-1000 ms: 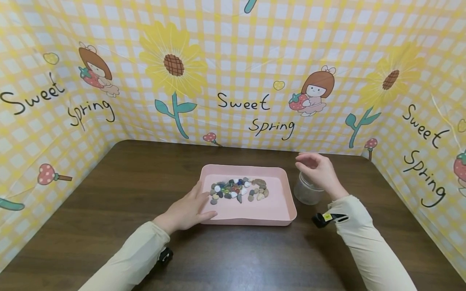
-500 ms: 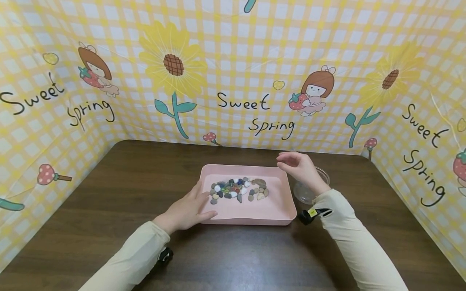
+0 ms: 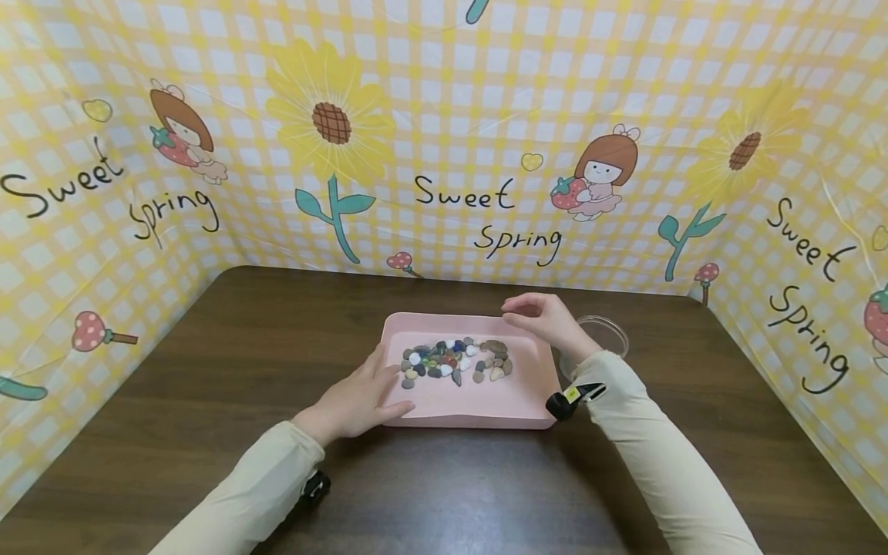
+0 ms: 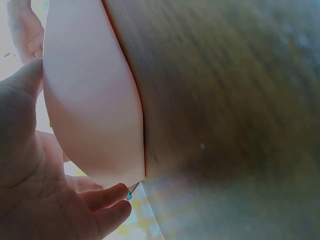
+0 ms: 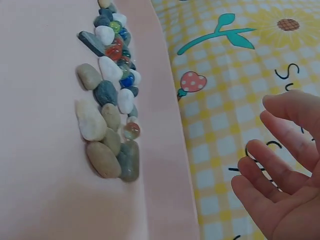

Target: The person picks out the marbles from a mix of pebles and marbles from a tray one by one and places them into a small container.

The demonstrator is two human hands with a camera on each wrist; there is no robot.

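A shallow pink tray (image 3: 479, 402) lies on the table with smooth pebbles (image 3: 496, 375) and glass marbles (image 5: 132, 130) gathered toward its back half. My left hand (image 3: 355, 398) rests on the tray's left side, fingers spread over the rim; in the left wrist view its thumb and fingers lie along the pink wall (image 4: 90, 90). Over the back right corner of the tray hovers my right hand (image 3: 549, 322), its fingers loosely bent and nothing between them. Behind that wrist stands a clear round jar (image 3: 610, 331), partly hidden by the hand and sleeve.
The dark wooden table (image 3: 264, 347) extends around the tray on all sides. A yellow checked cloth (image 3: 444, 116) with printed flowers and figures walls in the back and both sides.
My right hand has moved left from above the jar to the tray's back right corner, its fingers staying loosely bent. The left hand, tray and pebbles have not moved.
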